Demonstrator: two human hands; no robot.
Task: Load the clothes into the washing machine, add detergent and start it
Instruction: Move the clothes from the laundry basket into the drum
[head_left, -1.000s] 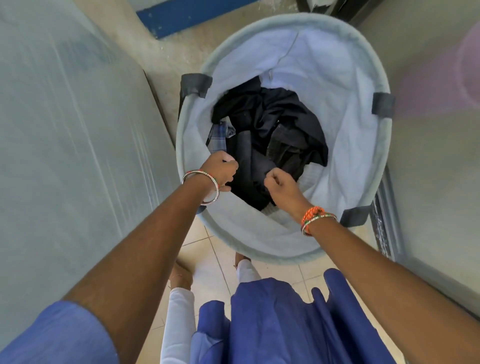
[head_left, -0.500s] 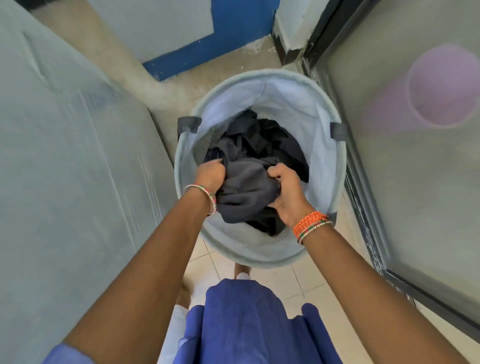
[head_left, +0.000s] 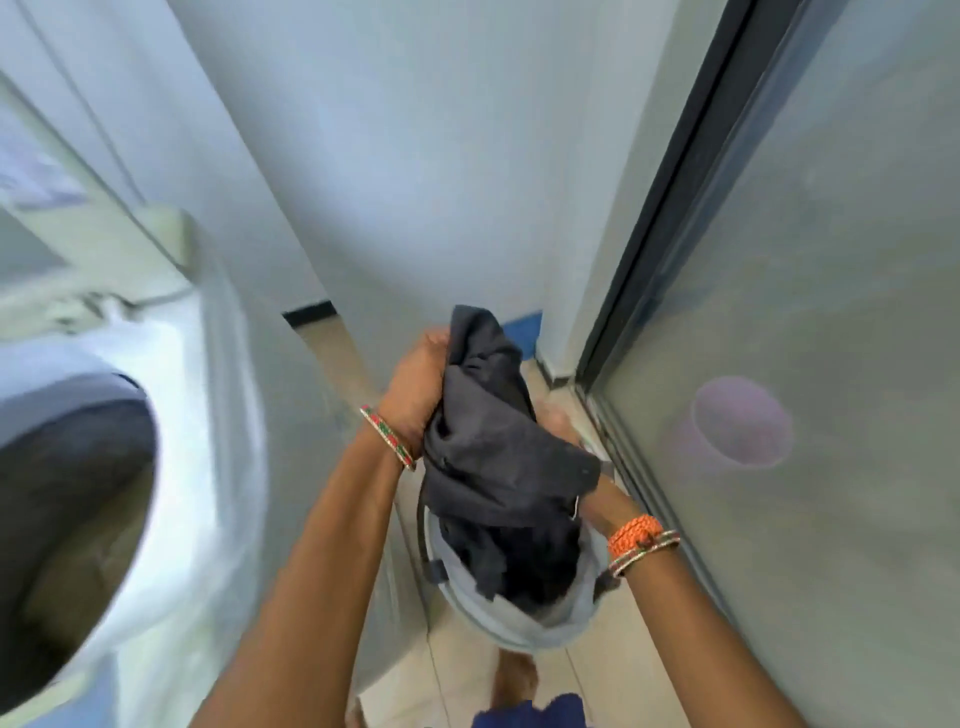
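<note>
Above the basket (head_left: 524, 626), both hands (head_left: 415, 384) grip dark clothes (head_left: 493, 457).

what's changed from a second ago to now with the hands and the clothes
Both hands took hold of the dark clothes in the laundry basket and lifted the bundle up out of it. The left hand grips the top; the right hand is mostly hidden under the cloth. The view has swung up, so the washing machine's open drum now shows on the left. Some dark clothes remain in the basket.
</note>
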